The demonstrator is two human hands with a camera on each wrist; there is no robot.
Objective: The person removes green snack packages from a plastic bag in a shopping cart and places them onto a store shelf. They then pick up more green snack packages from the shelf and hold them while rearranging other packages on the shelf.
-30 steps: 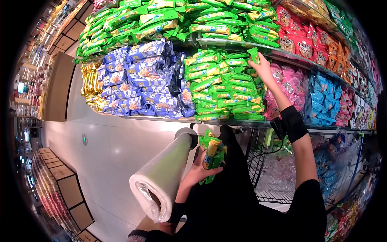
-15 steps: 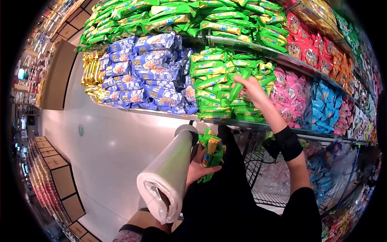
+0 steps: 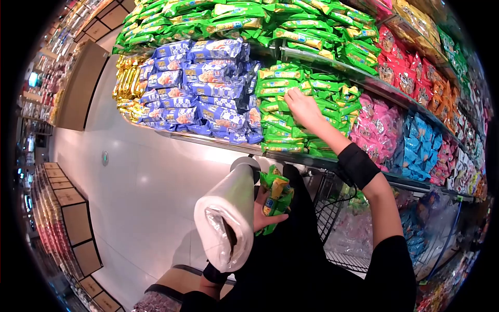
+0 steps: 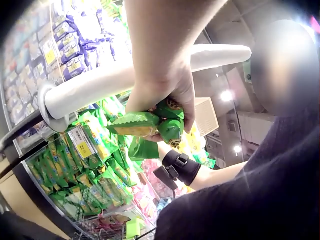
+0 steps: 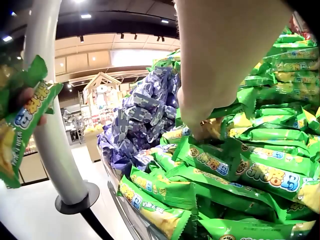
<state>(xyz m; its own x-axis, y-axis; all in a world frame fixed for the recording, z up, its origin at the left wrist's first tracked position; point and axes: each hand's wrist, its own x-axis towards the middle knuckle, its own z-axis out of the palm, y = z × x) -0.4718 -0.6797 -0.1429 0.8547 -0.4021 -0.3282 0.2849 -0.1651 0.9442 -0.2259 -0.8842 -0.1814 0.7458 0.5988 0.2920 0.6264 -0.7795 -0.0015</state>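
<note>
Several green snack packets (image 3: 278,197) are gripped in a bundle by my left hand (image 3: 261,214), beside the roll of clear plastic bags (image 3: 226,218). Their crimped ends (image 4: 132,122) stick out past the fingers in the left wrist view. My right hand (image 3: 305,110) is down at the shelf pile of green snack packets (image 3: 283,83), its fingers curled. In the right wrist view a green packet (image 5: 240,106) shows from under that hand, pinched by fingers partly hidden by the palm.
Purple packets (image 3: 221,86) and gold ones (image 3: 127,78) lie left of the green pile. Pink bags (image 3: 369,125) and blue bags (image 3: 416,145) lie right. A glass shelf edge (image 3: 332,62) runs above. Below stands a wire cart (image 3: 330,208), near my right arm.
My right hand came from the pile's upper right corner with a green packet, moved left, and is now lower against the pile. The left hand keeps its bundle; the view has shifted slightly.
</note>
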